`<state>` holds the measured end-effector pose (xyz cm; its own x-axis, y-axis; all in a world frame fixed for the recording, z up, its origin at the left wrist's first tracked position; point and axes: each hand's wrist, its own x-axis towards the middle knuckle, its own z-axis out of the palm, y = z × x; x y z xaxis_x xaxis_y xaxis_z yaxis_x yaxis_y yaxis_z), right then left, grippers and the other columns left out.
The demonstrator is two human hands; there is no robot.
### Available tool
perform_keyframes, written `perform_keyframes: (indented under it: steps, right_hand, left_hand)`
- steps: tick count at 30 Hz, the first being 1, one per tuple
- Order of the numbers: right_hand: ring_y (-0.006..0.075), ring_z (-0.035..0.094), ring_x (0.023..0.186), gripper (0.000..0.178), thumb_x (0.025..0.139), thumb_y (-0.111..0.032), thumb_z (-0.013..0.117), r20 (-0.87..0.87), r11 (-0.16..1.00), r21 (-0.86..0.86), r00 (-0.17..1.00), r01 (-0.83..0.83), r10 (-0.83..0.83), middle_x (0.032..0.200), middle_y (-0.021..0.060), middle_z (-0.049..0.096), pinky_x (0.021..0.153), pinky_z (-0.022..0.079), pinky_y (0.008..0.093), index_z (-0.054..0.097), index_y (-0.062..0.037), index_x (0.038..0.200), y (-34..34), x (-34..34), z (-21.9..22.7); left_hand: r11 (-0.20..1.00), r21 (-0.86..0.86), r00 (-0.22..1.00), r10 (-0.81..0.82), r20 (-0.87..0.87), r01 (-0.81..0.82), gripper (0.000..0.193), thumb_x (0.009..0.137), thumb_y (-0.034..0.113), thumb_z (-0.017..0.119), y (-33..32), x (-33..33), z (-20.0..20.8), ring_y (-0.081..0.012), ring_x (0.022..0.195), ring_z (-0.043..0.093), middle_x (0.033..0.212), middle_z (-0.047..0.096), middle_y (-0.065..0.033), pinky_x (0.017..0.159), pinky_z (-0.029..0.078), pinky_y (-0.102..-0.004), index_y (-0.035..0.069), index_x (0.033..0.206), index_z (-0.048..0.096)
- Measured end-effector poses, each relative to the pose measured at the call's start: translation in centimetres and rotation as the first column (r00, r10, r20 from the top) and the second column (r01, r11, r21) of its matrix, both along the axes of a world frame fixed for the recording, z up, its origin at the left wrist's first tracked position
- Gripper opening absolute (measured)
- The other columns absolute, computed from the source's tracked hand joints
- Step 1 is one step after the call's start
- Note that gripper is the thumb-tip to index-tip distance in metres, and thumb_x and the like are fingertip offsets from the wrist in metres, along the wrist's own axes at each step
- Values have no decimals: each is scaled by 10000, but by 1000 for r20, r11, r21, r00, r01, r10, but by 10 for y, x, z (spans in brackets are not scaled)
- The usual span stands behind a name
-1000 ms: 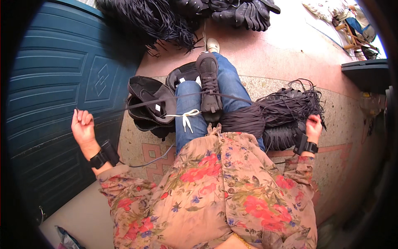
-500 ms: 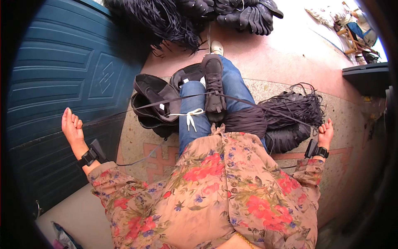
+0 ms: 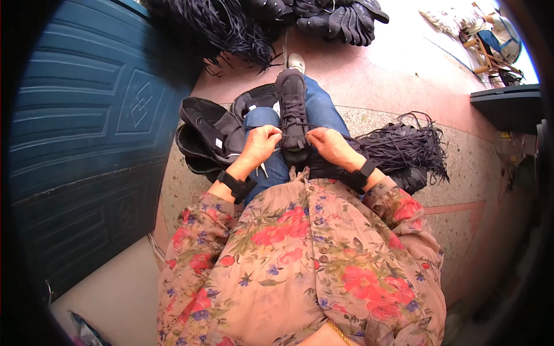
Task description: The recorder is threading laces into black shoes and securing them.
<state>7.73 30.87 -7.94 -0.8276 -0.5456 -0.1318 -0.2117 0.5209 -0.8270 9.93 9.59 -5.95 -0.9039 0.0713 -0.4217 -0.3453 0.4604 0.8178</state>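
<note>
A black lace-up shoe (image 3: 292,98) lies between my thighs, its toe pointing away from me. Beside its near end, my left hand (image 3: 262,144) is closed in a pinch on one side of the black shoelace (image 3: 296,124). My right hand (image 3: 333,148) pinches the lace on the opposite side, close to the shoe. Between the hands the lace crosses over the upper eyelets. The exact grip points are partly covered by my fingers. A white cord around my left thigh is mostly hidden behind my left wrist.
More black shoes (image 3: 210,130) are piled left of my knee. A bundle of black laces (image 3: 404,147) sits at my right. Further shoes and laces (image 3: 340,23) lie beyond my feet. A blue panelled door (image 3: 75,109) stands at the left, a dark ledge (image 3: 508,104) at the right.
Both hands have come inward from wide apart to the shoe. The lace, stretched out long to both sides before, is now held short at the shoe.
</note>
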Motion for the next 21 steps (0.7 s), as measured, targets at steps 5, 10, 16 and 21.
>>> perform_keyframes:
  steps: [5, 10, 16, 21]
  right_hand:
    - [339, 576, 657, 185, 763, -117, 540, 249, 976, -60, 950, 208, -187, 653, 185, 577, 633, 454, 390, 596, 10, 884, 3, -1, -9]
    - [348, 574, 684, 170, 758, -123, 541, -13, 966, 49, 967, 256, -255, 697, 190, 586, 632, 454, 394, 609, -8, 862, -2, -7, -19]
    - [325, 583, 697, 115, 744, -118, 525, -319, 943, 220, 932, 251, -173, 723, 154, 587, 630, 457, 398, 610, -45, 768, -17, -13, -21]
    - [297, 589, 713, 72, 720, -83, 512, -337, 921, 341, 939, 190, -68, 712, 130, 585, 620, 466, 377, 582, -67, 722, -24, -17, -20]
  left_hand:
    - [943, -321, 817, -119, -564, -84, 137, 727, 40, 589, -10, -1, -23, -166, 733, 602, 823, 632, -107, 685, 459, -267, 14, 856, 628]
    - [986, -2, 975, 163, -153, -165, 146, 740, 79, 595, -6, 5, -24, -145, 704, 597, 780, 635, -104, 654, 459, -259, -6, 854, 626]
    - [975, -127, 976, 164, -145, -183, 176, 757, 129, 588, 4, -1, -20, -118, 658, 584, 723, 631, -85, 627, 454, -251, -6, 865, 622]
    - [954, -199, 957, 179, -228, -226, 166, 760, 171, 555, 7, -7, -32, -265, 639, 603, 701, 610, -156, 591, 456, -342, 20, 782, 619]
